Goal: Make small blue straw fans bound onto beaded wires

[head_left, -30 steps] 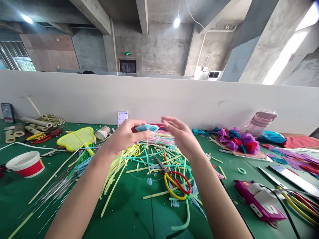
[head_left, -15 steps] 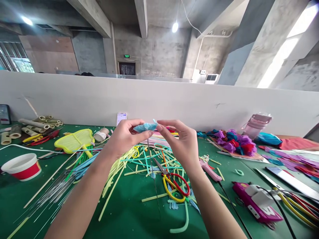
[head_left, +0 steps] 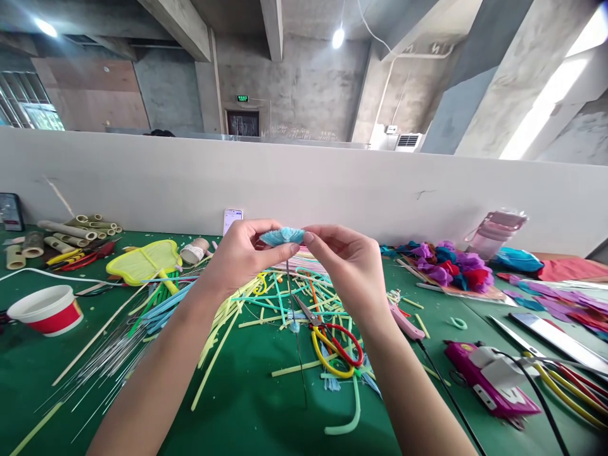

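A light blue fringed flower-like piece (head_left: 284,237) is held up above the middle of the table, with a thin dark wire (head_left: 299,358) hanging down from it. A small pale blue blob sits partway along the wire. My left hand (head_left: 247,256) pinches the piece from the left, thumb along its underside. At its right edge, my right hand (head_left: 349,263) closes thumb and forefinger on it. Below the hands lie yellow-and-red-handled scissors (head_left: 338,348) among pale yellow and turquoise fuzzy stems (head_left: 223,323). The fingertips hide part of the piece.
A paper cup (head_left: 46,311), wires and a yellow butterfly-shaped piece (head_left: 147,263) are on the left. To the right are a pink glue gun (head_left: 406,322), a magenta power strip (head_left: 491,383) and purple and red petals (head_left: 456,269). A white partition (head_left: 304,177) stands behind.
The fringed blue piece has turned slightly, showing more of its pleated front. A thin tip that stuck up beside my right fingers is no longer seen. The view has shifted slightly.
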Available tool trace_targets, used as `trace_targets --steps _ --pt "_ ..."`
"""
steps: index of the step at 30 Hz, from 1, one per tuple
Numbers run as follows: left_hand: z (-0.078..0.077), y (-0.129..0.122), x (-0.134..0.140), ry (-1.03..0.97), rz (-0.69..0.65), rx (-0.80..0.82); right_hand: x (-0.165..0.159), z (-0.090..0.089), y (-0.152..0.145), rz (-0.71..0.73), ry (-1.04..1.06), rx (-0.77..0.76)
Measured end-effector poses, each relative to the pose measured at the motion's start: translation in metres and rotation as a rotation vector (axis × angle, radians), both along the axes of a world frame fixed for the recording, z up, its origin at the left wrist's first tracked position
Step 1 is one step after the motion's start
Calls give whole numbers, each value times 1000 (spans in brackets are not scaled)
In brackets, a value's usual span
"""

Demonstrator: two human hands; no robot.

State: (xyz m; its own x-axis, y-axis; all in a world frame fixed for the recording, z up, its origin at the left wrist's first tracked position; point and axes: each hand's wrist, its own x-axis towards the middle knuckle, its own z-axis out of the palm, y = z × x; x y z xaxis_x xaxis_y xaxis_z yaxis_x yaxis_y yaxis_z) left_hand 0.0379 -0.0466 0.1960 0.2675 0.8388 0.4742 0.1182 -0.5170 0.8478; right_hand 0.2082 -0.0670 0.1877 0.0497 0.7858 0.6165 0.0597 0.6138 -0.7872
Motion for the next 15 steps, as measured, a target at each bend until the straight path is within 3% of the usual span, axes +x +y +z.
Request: trace_targets --steps 9,15 --pt "3 -2 -6 -39 -145 60 12 3 -3 -116 -110 52" --pt "3 -2 -1 -10 12 173 20 4 3 -193 -48 111"
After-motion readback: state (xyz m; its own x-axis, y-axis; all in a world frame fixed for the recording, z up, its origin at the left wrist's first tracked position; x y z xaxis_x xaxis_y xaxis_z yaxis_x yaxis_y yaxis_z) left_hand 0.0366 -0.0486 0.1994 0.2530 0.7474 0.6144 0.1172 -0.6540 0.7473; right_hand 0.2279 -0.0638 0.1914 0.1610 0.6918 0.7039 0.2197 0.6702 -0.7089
